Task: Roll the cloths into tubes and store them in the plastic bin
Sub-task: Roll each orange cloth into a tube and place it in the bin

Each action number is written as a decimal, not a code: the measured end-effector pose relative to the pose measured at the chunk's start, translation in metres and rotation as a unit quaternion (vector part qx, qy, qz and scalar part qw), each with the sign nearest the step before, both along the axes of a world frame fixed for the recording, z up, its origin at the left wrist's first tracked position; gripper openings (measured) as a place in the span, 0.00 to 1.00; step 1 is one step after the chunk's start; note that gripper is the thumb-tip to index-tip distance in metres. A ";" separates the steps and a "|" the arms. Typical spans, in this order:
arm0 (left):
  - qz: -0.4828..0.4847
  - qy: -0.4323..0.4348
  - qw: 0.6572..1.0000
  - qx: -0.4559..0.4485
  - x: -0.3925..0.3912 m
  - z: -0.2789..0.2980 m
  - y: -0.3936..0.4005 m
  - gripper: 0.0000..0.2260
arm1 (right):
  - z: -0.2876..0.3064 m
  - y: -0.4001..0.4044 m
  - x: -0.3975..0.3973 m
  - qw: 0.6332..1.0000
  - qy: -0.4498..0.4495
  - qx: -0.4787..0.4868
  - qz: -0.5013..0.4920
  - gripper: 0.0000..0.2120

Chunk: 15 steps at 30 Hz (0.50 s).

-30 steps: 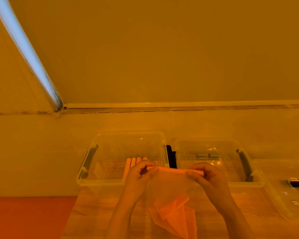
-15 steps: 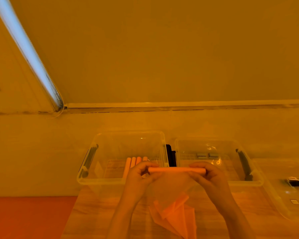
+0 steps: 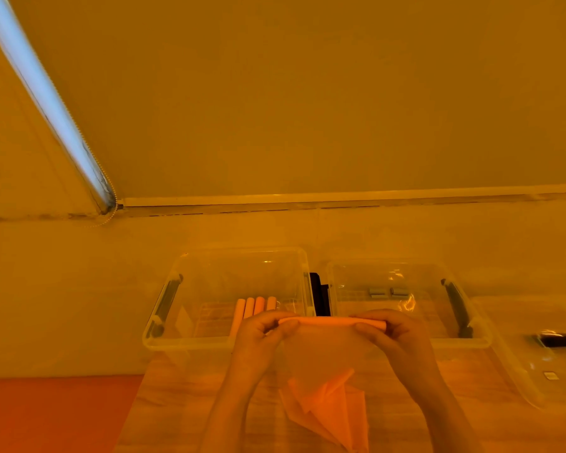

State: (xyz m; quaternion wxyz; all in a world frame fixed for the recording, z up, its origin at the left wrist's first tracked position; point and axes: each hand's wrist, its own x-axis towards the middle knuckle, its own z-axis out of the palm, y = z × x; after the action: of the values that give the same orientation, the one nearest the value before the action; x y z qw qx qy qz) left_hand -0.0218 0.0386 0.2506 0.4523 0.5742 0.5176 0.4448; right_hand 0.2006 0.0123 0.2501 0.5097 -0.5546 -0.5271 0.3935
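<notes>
Behind the hands, four rolled cloths (image 3: 254, 309) lie in the left bin (image 3: 209, 341); a second bin (image 3: 406, 273) stands beside it on the table (image 3: 183, 403). Left hand (image 3: 258, 341) and right hand (image 3: 402, 341) each pinch an end of the half-rolled cloth (image 3: 330, 321), its loose part hanging over the table.

An orange cloth (image 3: 330, 351) is held up just in front of the clear plastic bin (image 3: 190, 344) — its top edge rolled into a thin horizontal tube, the rest hanging loose. Four finished rolls (image 3: 254, 308) lie side by side inside that bin — parallel, touching.
</notes>
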 end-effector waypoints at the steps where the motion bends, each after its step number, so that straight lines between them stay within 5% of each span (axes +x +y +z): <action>1: -0.003 0.001 1.000 0.000 0.001 0.001 -0.001 0.08 | 0.000 0.000 0.000 1.000 0.008 -0.001 -0.004 0.06; 15: -0.005 -0.004 0.999 0.040 0.007 0.006 -0.006 0.08 | 0.002 -0.005 0.006 0.998 0.065 0.017 -0.019 0.09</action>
State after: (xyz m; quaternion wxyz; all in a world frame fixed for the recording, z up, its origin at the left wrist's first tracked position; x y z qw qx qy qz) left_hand -0.0147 0.0326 0.2568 0.4328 0.5929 0.4946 0.4653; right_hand 0.2071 0.0076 0.2519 0.5597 -0.5293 -0.4883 0.4101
